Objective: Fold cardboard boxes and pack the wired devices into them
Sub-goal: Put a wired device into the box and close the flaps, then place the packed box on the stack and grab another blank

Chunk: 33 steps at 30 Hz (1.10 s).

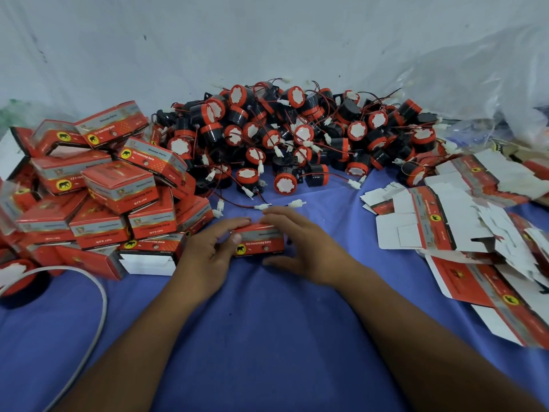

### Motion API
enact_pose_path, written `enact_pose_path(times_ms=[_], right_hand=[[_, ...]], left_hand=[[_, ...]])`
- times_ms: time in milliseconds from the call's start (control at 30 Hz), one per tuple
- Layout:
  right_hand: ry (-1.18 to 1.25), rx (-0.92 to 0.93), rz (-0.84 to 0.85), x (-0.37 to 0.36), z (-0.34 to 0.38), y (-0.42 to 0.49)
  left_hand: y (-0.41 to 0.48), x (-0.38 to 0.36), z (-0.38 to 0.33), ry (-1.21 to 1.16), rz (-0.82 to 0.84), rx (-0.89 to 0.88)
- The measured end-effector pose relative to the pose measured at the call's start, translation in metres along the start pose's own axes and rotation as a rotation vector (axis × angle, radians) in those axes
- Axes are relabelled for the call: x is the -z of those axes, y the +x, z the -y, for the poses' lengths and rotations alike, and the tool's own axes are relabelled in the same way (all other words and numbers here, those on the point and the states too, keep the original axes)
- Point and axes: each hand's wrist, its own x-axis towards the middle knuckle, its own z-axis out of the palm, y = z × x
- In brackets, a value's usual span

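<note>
Much of the blue cloth-covered table [267, 337] held heaped black-and-red round wired devices [297, 135]; mid-table sat one small red cardboard box [258, 245]. Left hand [205, 257] and right hand [309, 248] clasped its ends, fingers curled over top, thumbs in front; even pressure should close it squarely.

**Setting: Work Surface and Backdrop**

A blue cloth [267, 337] is covering the work surface. A pale wall [208, 40] is rising behind it, showing dark scuffs. Clear plastic sheet [475, 78] is bunching at upper right. A grey cable [101, 307] is curving across the cloth at left.
</note>
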Motion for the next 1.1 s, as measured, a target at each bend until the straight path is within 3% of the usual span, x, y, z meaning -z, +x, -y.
enact_pose_path(times_ms=[167, 400, 500, 567, 667, 800, 867, 933, 1033, 1100], right_hand=[[0.28, -0.149, -0.088, 0.001, 0.005, -0.002], [0.42, -0.252, -0.054, -0.002, 0.01, 0.004], [0.453, -0.423, -0.242, -0.004, 0.012, 0.013], [0.507, -0.605, -0.406, -0.006, 0.017, 0.026], [0.699, -0.741, -0.406, -0.009, 0.03, 0.059], [1.142, -0.646, -0.254, -0.006, 0.065, 0.138], [1.245, -0.554, -0.237, -0.005, 0.085, 0.169], [1.07, -0.511, -0.179, -0.009, 0.093, 0.174], [0.357, -0.467, -0.051, -0.001, 0.071, 0.135], [-0.05, -0.547, 0.021, 0.025, 0.033, 0.094]], left_hand=[[-0.003, 0.0, -0.002, 0.057, 0.134, 0.036], [0.001, -0.006, 0.001, -0.011, -0.017, -0.003], [0.003, -0.008, 0.0, -0.191, -0.119, 0.112], [0.003, -0.007, 0.002, -0.146, -0.167, 0.16], [0.004, -0.006, 0.005, -0.021, -0.151, 0.168], [0.001, -0.008, 0.0, 0.044, -0.117, 0.114], [0.0, -0.008, 0.0, 0.048, -0.11, 0.091], [0.0, -0.008, 0.001, 0.033, -0.091, 0.112], [0.001, -0.006, 0.002, 0.024, -0.066, 0.087], [0.002, -0.006, 0.002, 0.018, -0.047, 0.069]])
